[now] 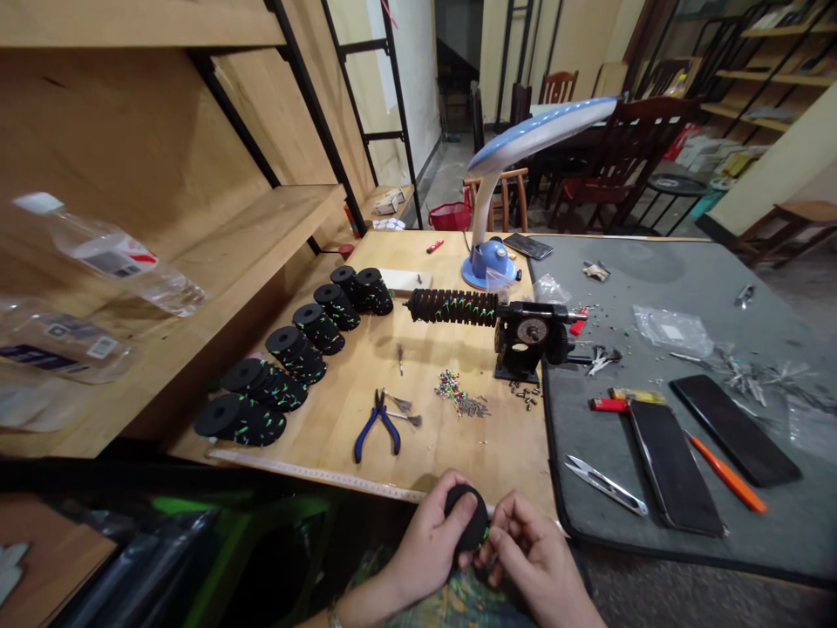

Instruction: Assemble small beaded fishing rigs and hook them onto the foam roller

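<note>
Just off the table's near edge, my left hand [432, 534] is wrapped around a black foam disc [468, 515]. My right hand [531, 551] pinches at that disc's right rim, where small green bits show. Ahead on the wooden table [340, 384] lies a row of black foam discs [294, 358] stuck with coloured pins. A black winder tool [527, 336] carries a spindle of more discs [452, 307]. A pile of small coloured pins [458, 392] lies before it, beside blue-handled pliers [377, 426].
A grey mat [686, 288] on the right holds two dark phones [673, 467], snips [605, 484], an orange tool [727, 473], lighters [618, 401] and plastic bags. A blue desk lamp [497, 253] stands behind. Water bottles [111, 257] lie on the left shelf. A ruler [314, 473] lines the table edge.
</note>
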`<state>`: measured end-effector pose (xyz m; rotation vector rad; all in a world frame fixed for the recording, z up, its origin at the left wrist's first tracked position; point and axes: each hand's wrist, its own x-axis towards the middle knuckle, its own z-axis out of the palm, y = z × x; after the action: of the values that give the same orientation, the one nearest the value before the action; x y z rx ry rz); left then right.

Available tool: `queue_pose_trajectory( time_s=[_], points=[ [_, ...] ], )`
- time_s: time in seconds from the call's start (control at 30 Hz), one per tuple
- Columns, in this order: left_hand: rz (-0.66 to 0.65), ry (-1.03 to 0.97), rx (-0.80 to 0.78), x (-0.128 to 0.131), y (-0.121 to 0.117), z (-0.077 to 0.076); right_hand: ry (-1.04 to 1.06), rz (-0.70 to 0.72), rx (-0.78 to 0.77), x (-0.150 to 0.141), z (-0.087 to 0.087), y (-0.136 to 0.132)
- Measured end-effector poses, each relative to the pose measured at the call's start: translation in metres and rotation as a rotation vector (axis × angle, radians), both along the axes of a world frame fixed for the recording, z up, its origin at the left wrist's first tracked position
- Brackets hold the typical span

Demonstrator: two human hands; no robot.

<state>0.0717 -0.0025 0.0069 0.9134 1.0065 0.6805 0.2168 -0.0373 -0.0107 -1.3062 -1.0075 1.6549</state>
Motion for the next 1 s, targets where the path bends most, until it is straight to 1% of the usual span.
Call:
queue_pose_trajectory(
  time_s=[0.3,0.47,0.7,1.0],
  points=[
    [-0.002,0.038,0.020,0.000,-0.002,-0.006,0.015,-0.028,-0.017,0.000,0.013,0.002],
    [-0.008,0.022,0.020,0.001,-0.001,-0.008,0.023,-0.040,0.000,0.002,0.012,0.001],
    [0.000,0.048,0.027,0.001,0.000,-0.006,0.009,0.017,0.072,0.007,0.006,0.001],
    [0.012,0.074,0.053,0.001,-0.001,-0.008,-0.074,0.075,0.101,0.010,0.010,0.002]
  ],
)
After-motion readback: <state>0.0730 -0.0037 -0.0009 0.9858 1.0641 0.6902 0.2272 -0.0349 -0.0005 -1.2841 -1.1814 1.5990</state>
